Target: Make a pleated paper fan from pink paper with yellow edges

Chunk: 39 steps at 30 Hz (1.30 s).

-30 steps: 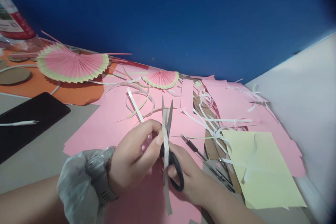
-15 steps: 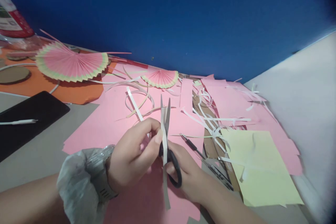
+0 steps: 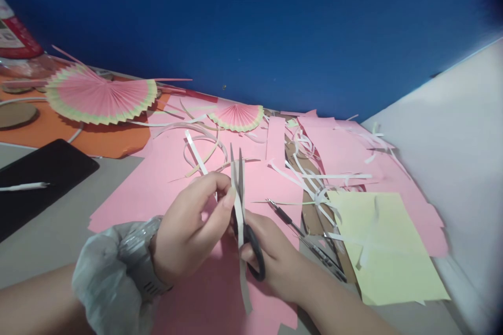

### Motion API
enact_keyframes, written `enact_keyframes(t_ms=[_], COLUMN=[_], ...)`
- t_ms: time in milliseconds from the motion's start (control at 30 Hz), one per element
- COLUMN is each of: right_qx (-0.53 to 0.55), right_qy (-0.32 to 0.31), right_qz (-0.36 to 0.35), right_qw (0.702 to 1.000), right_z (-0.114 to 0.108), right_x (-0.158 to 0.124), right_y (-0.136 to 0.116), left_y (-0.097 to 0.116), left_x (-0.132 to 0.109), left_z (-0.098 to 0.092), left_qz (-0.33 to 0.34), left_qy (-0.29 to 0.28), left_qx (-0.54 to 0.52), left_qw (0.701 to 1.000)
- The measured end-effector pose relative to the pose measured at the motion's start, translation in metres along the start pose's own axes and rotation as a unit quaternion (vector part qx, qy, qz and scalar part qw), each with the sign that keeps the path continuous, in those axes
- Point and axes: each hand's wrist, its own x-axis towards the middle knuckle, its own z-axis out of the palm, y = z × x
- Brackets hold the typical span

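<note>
My left hand [image 3: 192, 225] pinches a narrow white paper strip [image 3: 242, 277] between thumb and forefinger; the strip's lower end hangs down. In my right hand [image 3: 271, 251] is a pair of scissors [image 3: 256, 251] with black handles, its blades pointing away from me and slightly apart. The strip runs along the scissors and passes beside or between the blades; which one I cannot tell. Beneath both hands lies a large pink paper sheet [image 3: 129, 193]. Another white strip [image 3: 195, 151] sticks out beyond my left hand.
Two pleated paper fans, a larger one [image 3: 106, 97] and a smaller one [image 3: 237, 116], lie near the blue wall [image 3: 251, 26]. To the right are paper scraps, a pen [image 3: 281, 212], a craft knife [image 3: 322, 256] and a yellow sheet [image 3: 393, 272]. A black tablet-like slab [image 3: 47, 178] lies left.
Both hands, with the scissors and strip, appear a little further left. The whole scene also shifts slightly left as the view turns. The scissor blades stay slightly apart.
</note>
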Motion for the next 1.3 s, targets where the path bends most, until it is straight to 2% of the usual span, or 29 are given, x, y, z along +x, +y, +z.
enact_keyframes(t_ms=[200,500,767,1133,1300], right_qx=[0.013,0.012,0.021,0.019,0.017], right_qy=[-0.011,-0.002,-0.006,-0.003,-0.004], right_qz=[-0.004,0.009,-0.002,0.012,0.015], right_qw=[1.0,1.0,1.0,1.0,1.0], right_z=[-0.0001,0.0021,0.0012,0.0018,0.0014], right_x=[0.0008,-0.001,-0.0012,-0.0009,0.0], right_y=[-0.0005,0.0007,0.0005,0.0022,0.0023], left_y=[0.0023,0.003,0.0018,0.0001,0.0003], left_x=[-0.0023,-0.0014,-0.0015,-0.0019,0.0], left_z=[-0.0004,0.0027,0.0032,0.0007,-0.0006], left_qz=[0.024,0.007,0.023,-0.002,0.006], left_qy=[0.006,0.014,0.017,0.012,0.024], left_qx=[0.012,-0.008,0.01,-0.037,-0.005], left_qw=[1.0,1.0,1.0,0.999,1.0])
